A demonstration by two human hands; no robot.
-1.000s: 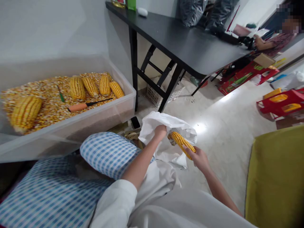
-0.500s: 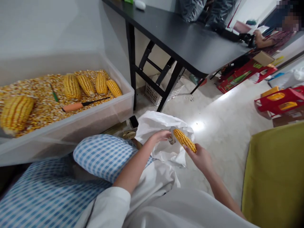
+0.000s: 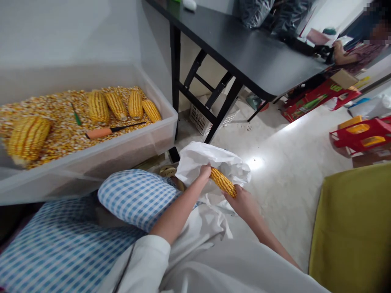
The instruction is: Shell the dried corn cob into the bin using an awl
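A yellow ear of corn is stretched between my two hands, over the mouth of a white plastic bag. My left hand is closed around its upper left end. At the lower right end, my right hand grips it with the fingers wrapped round. To the left, a translucent plastic bin holds loose kernels, several more ears of corn and a screwdriver-like tool with an orange handle. A small green object lies on the kernels.
A black folding table stands ahead, with a white basket beneath it. Red crates and a printed box are on the floor at right. A person is at the far right. Olive-green fabric fills the lower right.
My left hand has come onto the ear's upper end and closed on it. The ear and my right hand have moved left and slightly down. The view has shifted a little.
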